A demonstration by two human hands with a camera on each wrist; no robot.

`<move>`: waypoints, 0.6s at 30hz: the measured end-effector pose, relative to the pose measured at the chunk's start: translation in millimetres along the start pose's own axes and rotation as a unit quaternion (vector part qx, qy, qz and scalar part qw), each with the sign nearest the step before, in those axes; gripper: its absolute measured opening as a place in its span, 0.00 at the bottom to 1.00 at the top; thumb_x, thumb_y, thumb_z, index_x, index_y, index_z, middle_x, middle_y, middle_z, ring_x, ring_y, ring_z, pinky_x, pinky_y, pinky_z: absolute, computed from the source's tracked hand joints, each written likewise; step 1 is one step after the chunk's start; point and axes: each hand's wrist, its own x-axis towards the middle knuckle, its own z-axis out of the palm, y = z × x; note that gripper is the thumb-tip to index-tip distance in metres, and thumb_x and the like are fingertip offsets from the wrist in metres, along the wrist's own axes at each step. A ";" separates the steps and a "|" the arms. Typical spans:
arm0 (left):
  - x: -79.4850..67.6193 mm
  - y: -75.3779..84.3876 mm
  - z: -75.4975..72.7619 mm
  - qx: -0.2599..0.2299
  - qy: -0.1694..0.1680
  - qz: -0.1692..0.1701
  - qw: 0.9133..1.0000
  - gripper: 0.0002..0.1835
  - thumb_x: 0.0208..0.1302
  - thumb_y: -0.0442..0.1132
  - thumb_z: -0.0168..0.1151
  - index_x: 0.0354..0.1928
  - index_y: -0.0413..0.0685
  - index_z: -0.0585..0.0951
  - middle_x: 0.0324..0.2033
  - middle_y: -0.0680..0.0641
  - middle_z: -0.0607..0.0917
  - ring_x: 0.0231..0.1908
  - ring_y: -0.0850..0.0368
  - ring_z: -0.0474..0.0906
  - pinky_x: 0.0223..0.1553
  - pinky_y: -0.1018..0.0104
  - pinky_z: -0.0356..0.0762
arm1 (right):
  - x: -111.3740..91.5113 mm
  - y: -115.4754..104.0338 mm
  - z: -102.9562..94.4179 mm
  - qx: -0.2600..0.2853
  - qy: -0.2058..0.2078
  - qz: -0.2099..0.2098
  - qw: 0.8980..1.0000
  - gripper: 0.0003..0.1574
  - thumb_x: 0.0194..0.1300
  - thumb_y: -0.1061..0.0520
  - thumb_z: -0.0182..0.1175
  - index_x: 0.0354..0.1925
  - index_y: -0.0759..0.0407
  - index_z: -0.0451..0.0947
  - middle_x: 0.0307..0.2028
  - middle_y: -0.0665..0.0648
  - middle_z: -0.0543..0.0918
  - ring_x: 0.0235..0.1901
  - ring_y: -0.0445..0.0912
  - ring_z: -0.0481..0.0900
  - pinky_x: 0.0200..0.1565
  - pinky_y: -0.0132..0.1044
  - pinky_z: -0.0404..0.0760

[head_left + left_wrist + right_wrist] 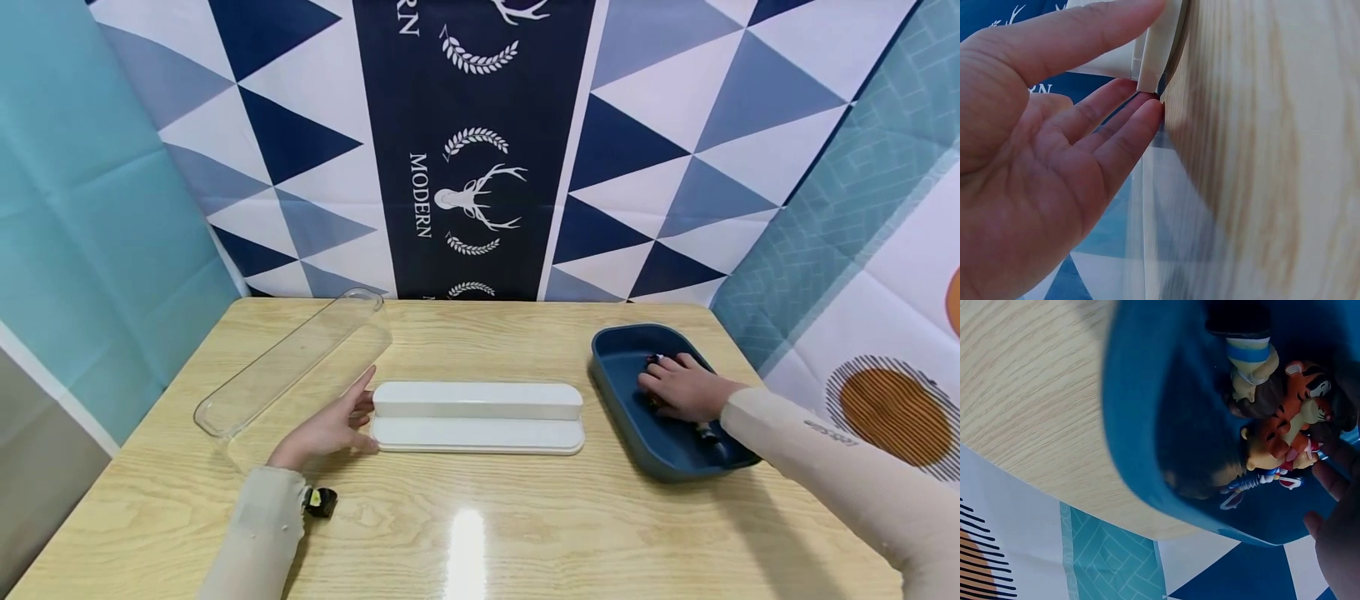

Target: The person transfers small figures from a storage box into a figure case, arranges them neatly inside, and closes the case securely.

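Wood-grain table [390,525], and we've got our left hand [330,429], fingers loose, at the white stand [477,432] well in from the edges; our right hand [686,390] reaches figurines [1282,425] in the blue bin [619,415] near the right edge, can't tell if gripping; probably light, hard, slickish, so pinch them mid-body

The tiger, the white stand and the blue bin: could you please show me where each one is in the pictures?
Tiger [1286,420]: right wrist view, on its striped body.
White stand [480,433]: head view, on its lower step.
Blue bin [621,408]: head view, on its left wall.
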 end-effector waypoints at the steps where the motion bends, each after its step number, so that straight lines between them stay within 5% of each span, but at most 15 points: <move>1: 0.3 0.0 0.3 0.000 0.000 0.000 1.000 0.65 0.51 0.23 0.73 0.77 0.38 0.33 0.67 0.18 0.56 0.68 0.24 0.57 0.69 0.37 0.57 | 0.0 0.0 0.2 0.000 -0.005 -0.001 1.000 0.25 0.54 0.50 0.74 0.40 0.49 0.68 0.37 0.50 0.73 0.38 0.51 0.70 0.34 0.44 0.65; 11: 3.5 -1.0 1.0 0.000 0.001 0.000 1.000 0.66 0.51 0.22 0.72 0.77 0.38 0.32 0.67 0.19 0.57 0.68 0.25 0.57 0.69 0.37 0.57 | 1.3 -6.0 -19.6 0.042 -0.032 0.026 0.998 0.20 0.60 0.51 0.71 0.37 0.48 0.67 0.36 0.45 0.69 0.39 0.48 0.67 0.37 0.44 0.64; 18: 2.8 -2.4 0.0 -0.006 0.004 0.002 1.000 0.66 0.50 0.21 0.72 0.77 0.39 0.31 0.67 0.18 0.57 0.68 0.25 0.57 0.69 0.37 0.57 | 3.7 -5.1 -44.6 0.136 0.020 0.059 0.989 0.17 0.62 0.57 0.70 0.40 0.50 0.70 0.36 0.45 0.72 0.37 0.45 0.68 0.35 0.42 0.66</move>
